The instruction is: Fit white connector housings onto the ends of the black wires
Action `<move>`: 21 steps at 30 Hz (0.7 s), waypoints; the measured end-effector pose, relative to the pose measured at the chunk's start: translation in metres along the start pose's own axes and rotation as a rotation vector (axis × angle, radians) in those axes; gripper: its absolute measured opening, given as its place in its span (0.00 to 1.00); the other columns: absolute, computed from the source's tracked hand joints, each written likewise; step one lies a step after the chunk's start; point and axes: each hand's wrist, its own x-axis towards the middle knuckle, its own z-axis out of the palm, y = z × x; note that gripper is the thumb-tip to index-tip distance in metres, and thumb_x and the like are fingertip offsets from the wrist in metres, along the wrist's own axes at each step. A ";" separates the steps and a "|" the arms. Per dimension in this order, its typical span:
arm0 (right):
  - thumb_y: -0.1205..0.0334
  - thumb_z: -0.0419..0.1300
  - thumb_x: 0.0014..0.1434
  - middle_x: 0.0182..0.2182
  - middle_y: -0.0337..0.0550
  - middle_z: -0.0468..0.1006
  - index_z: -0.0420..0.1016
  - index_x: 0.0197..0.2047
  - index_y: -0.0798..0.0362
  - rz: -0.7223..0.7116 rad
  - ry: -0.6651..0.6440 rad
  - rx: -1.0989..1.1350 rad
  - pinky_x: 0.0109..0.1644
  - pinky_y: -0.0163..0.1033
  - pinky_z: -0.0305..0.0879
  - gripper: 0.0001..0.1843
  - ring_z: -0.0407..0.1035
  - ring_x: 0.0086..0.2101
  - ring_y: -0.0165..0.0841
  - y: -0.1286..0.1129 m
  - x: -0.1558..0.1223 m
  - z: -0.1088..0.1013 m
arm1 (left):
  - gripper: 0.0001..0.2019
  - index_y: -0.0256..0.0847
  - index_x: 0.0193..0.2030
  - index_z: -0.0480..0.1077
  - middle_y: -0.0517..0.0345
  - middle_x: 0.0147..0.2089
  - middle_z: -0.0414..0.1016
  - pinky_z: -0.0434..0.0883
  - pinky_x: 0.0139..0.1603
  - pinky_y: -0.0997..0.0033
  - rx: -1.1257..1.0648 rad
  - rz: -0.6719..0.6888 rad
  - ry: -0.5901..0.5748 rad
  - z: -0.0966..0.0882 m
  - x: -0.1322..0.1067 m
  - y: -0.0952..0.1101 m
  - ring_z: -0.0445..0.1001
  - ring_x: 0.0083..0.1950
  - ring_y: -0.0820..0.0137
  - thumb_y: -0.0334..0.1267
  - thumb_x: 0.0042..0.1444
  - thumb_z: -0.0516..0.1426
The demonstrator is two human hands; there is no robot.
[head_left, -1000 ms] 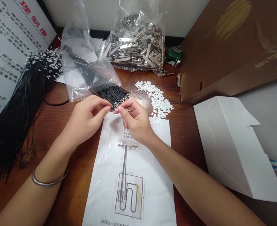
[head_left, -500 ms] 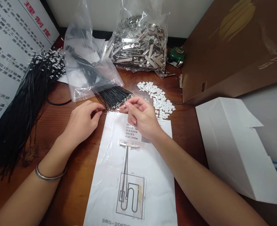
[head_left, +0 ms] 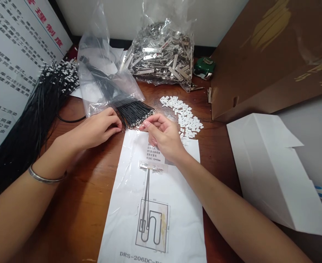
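Note:
A bundle of thin black wires (head_left: 133,109) sticks out of a clear plastic bag (head_left: 106,76) onto the wooden table. My left hand (head_left: 96,128) rests beside the bundle with its fingers curled against the wires near the bag's mouth. At the wires' metal tips, my right hand (head_left: 163,135) pinches thumb and forefinger together; what it holds is too small to name. Just right of that hand lies a heap of small white plastic connectors (head_left: 184,115). Under both hands is a printed drawing sheet in a clear sleeve (head_left: 155,204).
A clear bag of silver metal strips (head_left: 163,60) stands at the back. A big bunch of black wires with white ends (head_left: 31,120) fills the left side. A brown paper bag (head_left: 270,58), a white paper bag (head_left: 273,168) and a green object (head_left: 203,67) are to the right.
My hands have parted and dropped to the table. The left hand slid left along the bundle; the right hand stays pinched at the wire tips.

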 end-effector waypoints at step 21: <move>0.48 0.62 0.61 0.35 0.37 0.80 0.65 0.36 0.50 -0.069 -0.110 -0.087 0.18 0.32 0.54 0.15 0.56 0.16 0.19 -0.001 -0.008 0.004 | 0.07 0.49 0.42 0.72 0.62 0.37 0.80 0.76 0.41 0.65 -0.284 0.123 0.447 -0.011 -0.042 0.083 0.78 0.36 0.70 0.32 0.61 0.58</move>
